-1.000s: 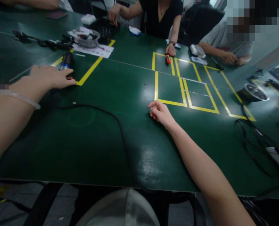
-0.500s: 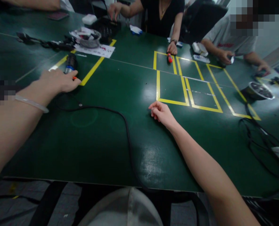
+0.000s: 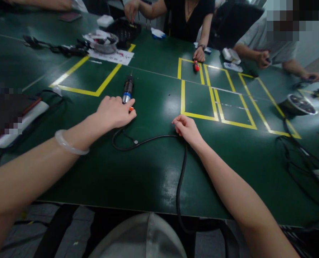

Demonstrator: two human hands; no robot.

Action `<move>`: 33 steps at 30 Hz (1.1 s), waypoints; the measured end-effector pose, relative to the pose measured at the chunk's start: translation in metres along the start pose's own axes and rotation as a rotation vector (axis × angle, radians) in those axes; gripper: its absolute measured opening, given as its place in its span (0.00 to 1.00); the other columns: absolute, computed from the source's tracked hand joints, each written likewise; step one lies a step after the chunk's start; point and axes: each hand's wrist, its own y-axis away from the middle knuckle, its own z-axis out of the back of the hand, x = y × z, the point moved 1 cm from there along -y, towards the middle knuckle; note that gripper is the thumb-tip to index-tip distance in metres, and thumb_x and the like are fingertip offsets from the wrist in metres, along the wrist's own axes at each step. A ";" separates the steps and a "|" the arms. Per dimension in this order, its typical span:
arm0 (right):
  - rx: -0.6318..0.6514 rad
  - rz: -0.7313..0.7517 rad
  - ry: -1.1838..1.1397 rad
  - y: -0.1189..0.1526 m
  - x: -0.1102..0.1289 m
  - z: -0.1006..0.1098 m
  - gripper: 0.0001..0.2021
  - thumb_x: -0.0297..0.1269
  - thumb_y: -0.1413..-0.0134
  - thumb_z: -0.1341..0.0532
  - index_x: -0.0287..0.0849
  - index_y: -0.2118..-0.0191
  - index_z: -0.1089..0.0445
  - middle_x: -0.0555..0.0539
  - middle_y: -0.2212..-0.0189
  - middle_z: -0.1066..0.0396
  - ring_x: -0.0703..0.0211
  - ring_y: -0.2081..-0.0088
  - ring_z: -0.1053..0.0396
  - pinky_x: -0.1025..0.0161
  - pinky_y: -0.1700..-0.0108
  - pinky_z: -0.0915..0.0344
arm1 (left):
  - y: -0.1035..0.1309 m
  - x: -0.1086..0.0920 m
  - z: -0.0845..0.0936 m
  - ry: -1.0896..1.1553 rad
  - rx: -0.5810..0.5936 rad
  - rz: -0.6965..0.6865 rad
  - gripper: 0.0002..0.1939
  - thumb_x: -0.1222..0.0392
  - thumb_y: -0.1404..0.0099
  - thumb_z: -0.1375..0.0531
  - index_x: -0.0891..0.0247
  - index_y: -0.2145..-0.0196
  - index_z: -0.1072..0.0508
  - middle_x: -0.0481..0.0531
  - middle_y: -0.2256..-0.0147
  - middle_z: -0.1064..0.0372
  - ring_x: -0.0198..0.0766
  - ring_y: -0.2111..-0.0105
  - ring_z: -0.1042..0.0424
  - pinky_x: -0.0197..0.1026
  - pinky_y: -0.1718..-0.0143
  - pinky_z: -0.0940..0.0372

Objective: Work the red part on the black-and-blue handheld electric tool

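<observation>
My left hand (image 3: 116,111) is wrapped around an electric screwdriver (image 3: 128,89). The tool has a black and silver nose with a blue ring and an orange part near the thumb; its bit points away from me, and my hand hides the grip. A black cord (image 3: 148,139) trails from it across the green table, passing under or beside my right hand and over the front edge. My right hand (image 3: 186,129) rests on the table with its fingers loosely curled, holding nothing that shows. It lies just short of a yellow tape rectangle (image 3: 199,116).
Yellow tape outlines (image 3: 75,90) mark the table. At the back left stand a clear bowl (image 3: 104,44) on paper and a black tray (image 3: 127,30). A co-worker's hand (image 3: 199,54) touches a red object (image 3: 196,66). On the right are a round container (image 3: 298,104) and loose cables (image 3: 291,154).
My left hand has moved right with the electric screwdriver, out of the left tape outline towards the middle. The cord has shifted right, up to my right hand, which stays almost in place.
</observation>
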 end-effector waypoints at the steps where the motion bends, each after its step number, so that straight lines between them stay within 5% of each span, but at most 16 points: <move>1: 0.000 0.021 0.012 0.001 0.000 0.000 0.07 0.37 0.42 0.44 0.41 0.69 0.32 0.55 0.83 0.39 0.68 0.82 0.43 0.68 0.78 0.47 | 0.002 -0.013 0.003 0.000 -0.009 -0.025 0.34 0.44 0.27 0.61 0.62 0.31 0.41 0.69 0.50 0.32 0.59 0.53 0.31 0.55 0.53 0.43; 7: 0.058 0.090 -0.041 0.005 0.006 -0.003 0.11 0.43 0.41 0.41 0.41 0.68 0.35 0.54 0.80 0.36 0.67 0.78 0.40 0.67 0.73 0.43 | 0.013 -0.081 0.020 0.041 -0.061 -0.143 0.31 0.46 0.28 0.58 0.63 0.35 0.36 0.68 0.50 0.31 0.58 0.51 0.31 0.52 0.51 0.46; 13: 0.075 0.098 -0.067 0.007 0.006 -0.006 0.10 0.45 0.42 0.40 0.44 0.62 0.37 0.53 0.73 0.34 0.66 0.74 0.39 0.67 0.70 0.40 | 0.012 -0.116 0.029 0.079 -0.080 -0.237 0.29 0.44 0.27 0.58 0.57 0.38 0.34 0.64 0.51 0.31 0.55 0.52 0.30 0.50 0.53 0.43; 25: 0.065 0.093 0.036 0.006 0.009 -0.006 0.08 0.38 0.47 0.38 0.43 0.68 0.38 0.54 0.77 0.36 0.65 0.75 0.39 0.66 0.70 0.42 | 0.008 -0.111 0.029 0.171 0.004 -0.336 0.32 0.37 0.29 0.55 0.52 0.33 0.42 0.63 0.52 0.34 0.56 0.56 0.27 0.50 0.55 0.38; 33: -0.020 0.061 -0.087 0.009 0.014 -0.001 0.03 0.33 0.49 0.41 0.43 0.68 0.37 0.55 0.79 0.39 0.68 0.78 0.42 0.69 0.75 0.42 | 0.002 -0.100 0.028 0.224 0.083 -0.387 0.43 0.25 0.36 0.54 0.49 0.31 0.46 0.63 0.48 0.36 0.59 0.52 0.29 0.52 0.52 0.39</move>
